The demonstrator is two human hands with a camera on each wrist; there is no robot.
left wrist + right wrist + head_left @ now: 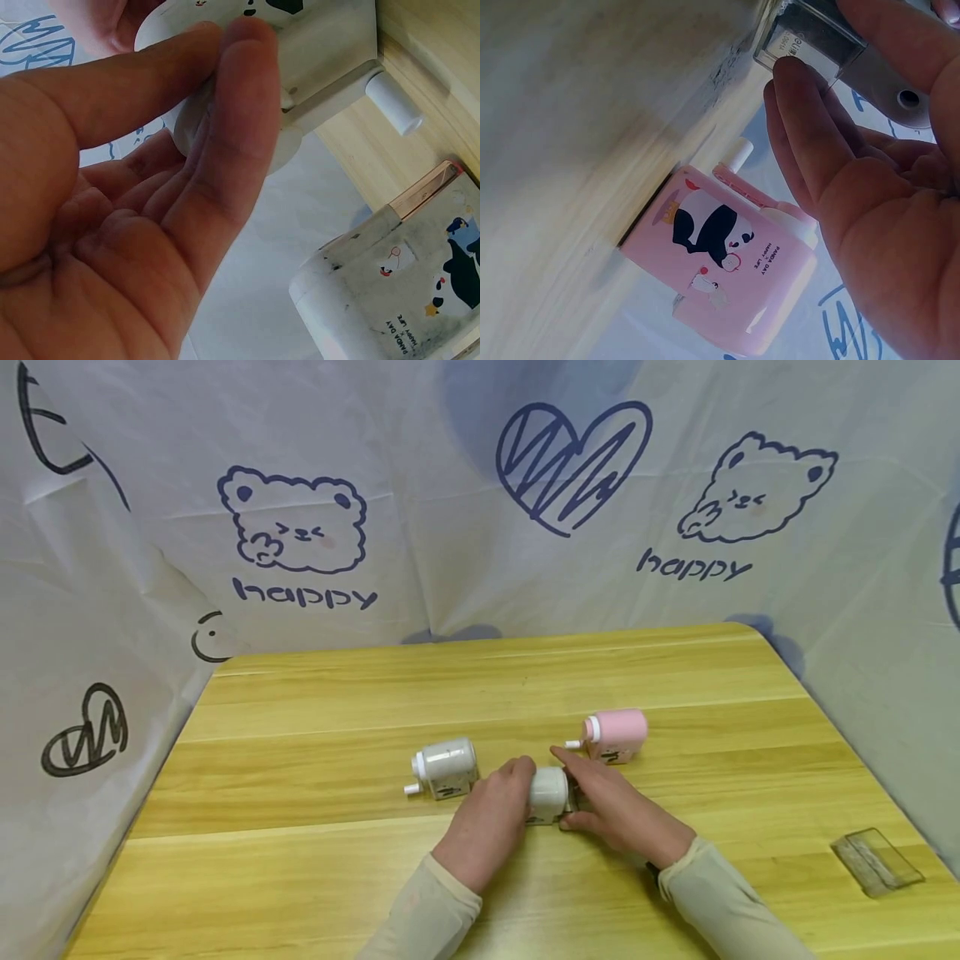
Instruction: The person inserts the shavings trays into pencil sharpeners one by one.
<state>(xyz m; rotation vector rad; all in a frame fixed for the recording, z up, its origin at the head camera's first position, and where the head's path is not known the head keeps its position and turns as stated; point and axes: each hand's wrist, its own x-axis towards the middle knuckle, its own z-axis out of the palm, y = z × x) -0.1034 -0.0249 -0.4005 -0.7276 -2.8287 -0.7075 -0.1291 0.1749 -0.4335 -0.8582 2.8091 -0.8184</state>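
Note:
A pale grey crank pencil sharpener point(549, 793) is between both hands near the table's middle. My left hand point(487, 822) grips its crank end; in the left wrist view, thumb and forefinger close around the crank hub, and the white crank knob point(395, 103) sticks out beside them. At the opposite end, the thumb and fingers of my right hand point(626, 814) hold a clear plastic shavings drawer point(817, 49), which sits at the sharpener's back, below a round hole point(908, 98). How far it is inserted I cannot tell.
Left of the hands stands another grey sharpener point(447, 768), crank facing left. A pink sharpener point(618, 735) with a panda print stands behind the right hand. An empty-looking clear drawer point(876, 862) lies near the table's right edge. White printed cloth point(442, 560) hangs behind the wooden table point(285, 893).

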